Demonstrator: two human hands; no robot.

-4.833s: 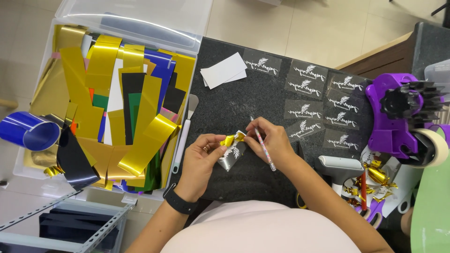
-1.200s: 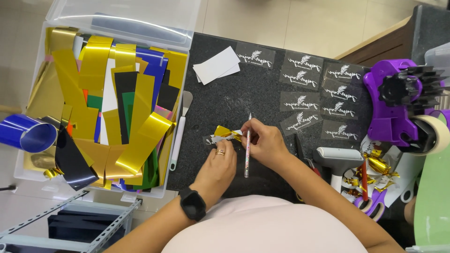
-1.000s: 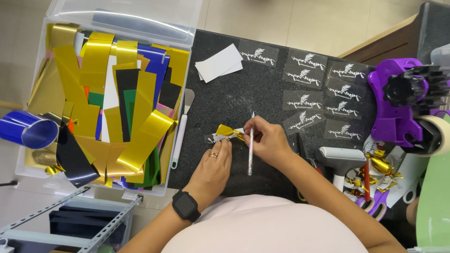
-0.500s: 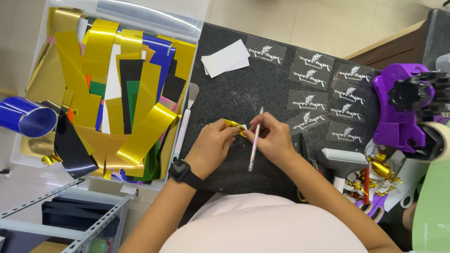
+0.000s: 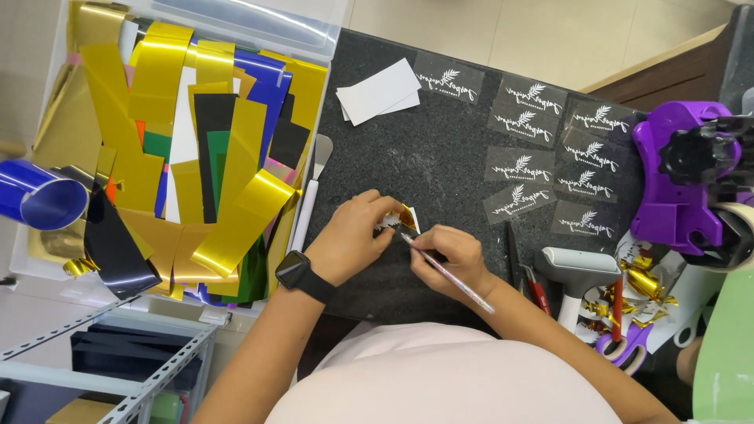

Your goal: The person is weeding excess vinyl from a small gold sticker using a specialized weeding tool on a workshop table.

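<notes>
Gold foil still clings to the small sticker piece [image 5: 402, 222] pinched by the left hand [image 5: 355, 243] at frame centre, while the right hand [image 5: 446, 257] grips a weeding pen [image 5: 448, 272], several finished clear decals [image 5: 542, 153] lying upper right.

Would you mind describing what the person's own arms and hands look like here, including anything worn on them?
Both forearms are bare, with no sleeves reaching the wrists or elbows. The left hand has a black smartwatch with a dark square face on a black band at its wrist. The right hand shows no watch or bracelet. No gloves on either hand. Whether any ring is worn cannot be told in this view.
</notes>
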